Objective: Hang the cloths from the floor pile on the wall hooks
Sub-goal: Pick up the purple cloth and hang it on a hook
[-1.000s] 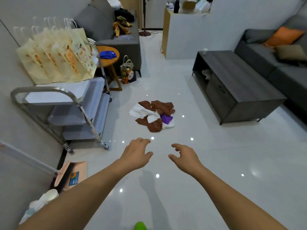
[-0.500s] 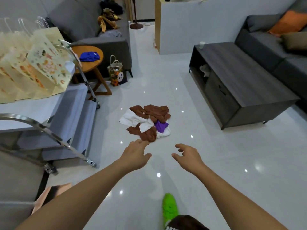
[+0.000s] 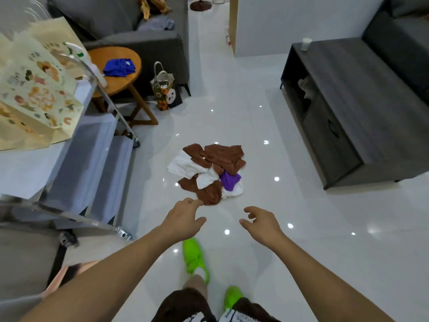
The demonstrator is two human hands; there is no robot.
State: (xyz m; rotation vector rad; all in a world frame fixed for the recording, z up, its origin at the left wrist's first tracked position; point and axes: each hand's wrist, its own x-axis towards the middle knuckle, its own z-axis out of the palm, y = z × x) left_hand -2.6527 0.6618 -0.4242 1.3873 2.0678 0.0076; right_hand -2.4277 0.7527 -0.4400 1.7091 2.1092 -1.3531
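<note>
Nearest the camera, two green shoes (image 3: 194, 256) stand on the glossy white floor (image 3: 301, 228), one ahead of the other. Above them both bare arms reach forward. The left hand (image 3: 184, 219) and the right hand (image 3: 261, 223) hold nothing, fingers loosely spread and slightly curled, a gap between the two. Just beyond the left fingertips lies the cloth pile (image 3: 209, 169), brown, white and purple pieces tangled on the floor; whether the fingers touch it I cannot tell. The step in hand looks like reaching down for a first cloth. It would go best to pinch one edge of the nearest brown piece and lift slowly, so the others fall away. Left stands a metal cart (image 3: 92, 145); right, farther off, a dark low table (image 3: 348, 101). No wall hooks show.
</note>
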